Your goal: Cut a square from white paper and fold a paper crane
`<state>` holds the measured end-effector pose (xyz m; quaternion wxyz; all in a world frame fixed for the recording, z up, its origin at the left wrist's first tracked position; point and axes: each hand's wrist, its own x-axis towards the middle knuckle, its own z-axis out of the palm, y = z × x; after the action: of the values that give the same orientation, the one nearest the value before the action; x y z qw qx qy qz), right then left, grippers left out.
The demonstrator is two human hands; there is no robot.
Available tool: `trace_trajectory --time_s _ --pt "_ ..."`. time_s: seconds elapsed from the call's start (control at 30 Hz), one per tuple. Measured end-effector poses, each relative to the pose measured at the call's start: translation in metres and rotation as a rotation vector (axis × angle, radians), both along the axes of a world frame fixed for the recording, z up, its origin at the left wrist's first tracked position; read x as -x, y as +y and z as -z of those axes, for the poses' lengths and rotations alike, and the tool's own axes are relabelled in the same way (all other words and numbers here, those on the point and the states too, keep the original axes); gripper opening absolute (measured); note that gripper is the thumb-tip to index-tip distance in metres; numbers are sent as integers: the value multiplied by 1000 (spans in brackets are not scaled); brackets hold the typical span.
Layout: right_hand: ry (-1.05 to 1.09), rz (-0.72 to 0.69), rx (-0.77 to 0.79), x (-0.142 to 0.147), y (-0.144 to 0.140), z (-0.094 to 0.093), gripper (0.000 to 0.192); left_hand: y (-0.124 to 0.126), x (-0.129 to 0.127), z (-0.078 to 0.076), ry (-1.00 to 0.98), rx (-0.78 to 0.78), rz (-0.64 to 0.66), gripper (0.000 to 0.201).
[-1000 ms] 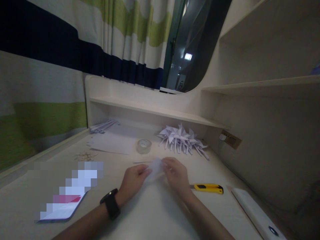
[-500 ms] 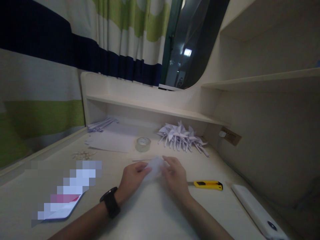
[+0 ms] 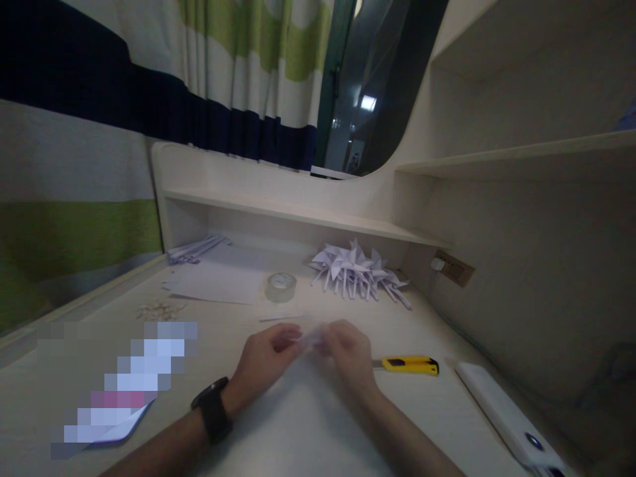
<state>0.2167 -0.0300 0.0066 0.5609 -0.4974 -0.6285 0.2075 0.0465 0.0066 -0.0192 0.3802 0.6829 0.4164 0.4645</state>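
My left hand point(image 3: 263, 361) and my right hand point(image 3: 348, 354) meet over the middle of the desk point(image 3: 308, 424), both pinching a small piece of white paper point(image 3: 312, 340). The paper is mostly hidden between my fingertips and looks folded small. A black watch point(image 3: 212, 416) sits on my left wrist. A thin pale strip point(image 3: 283, 318) lies on the desk just beyond my hands.
A yellow utility knife point(image 3: 410, 365) lies right of my right hand. Beyond are a tape roll point(image 3: 281, 287), a heap of folded paper pinwheels point(image 3: 355, 271), flat white sheets point(image 3: 218, 281), small scraps point(image 3: 159, 309). A white device point(image 3: 507, 414) lies at the right, a phone point(image 3: 116, 424) at the left.
The paper piece, earlier a wider visible flap between my hands, is now squeezed smaller between my fingertips. My hands have drawn closer together and slightly lower.
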Motion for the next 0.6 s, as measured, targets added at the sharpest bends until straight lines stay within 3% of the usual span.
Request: trace_trajectory --time_s 0.13,0.3,0.4,0.5,0.6 --pt "-115 24 -80 -5 0 -3 39 -5 0 6 32 -38 65 50" --pt "-220 -45 -171 -6 -3 -6 38 -7 0 4 90 -126 53 48" --pt "-265 -117 -220 -4 -6 -7 33 -2 4 -2 119 -125 96 36" --pt "-293 -109 -246 -5 -7 -8 32 5 11 -8 163 -147 13 29" --pt "-310 -73 -200 -13 -4 -8 34 10 18 -13 90 -52 -84 30"
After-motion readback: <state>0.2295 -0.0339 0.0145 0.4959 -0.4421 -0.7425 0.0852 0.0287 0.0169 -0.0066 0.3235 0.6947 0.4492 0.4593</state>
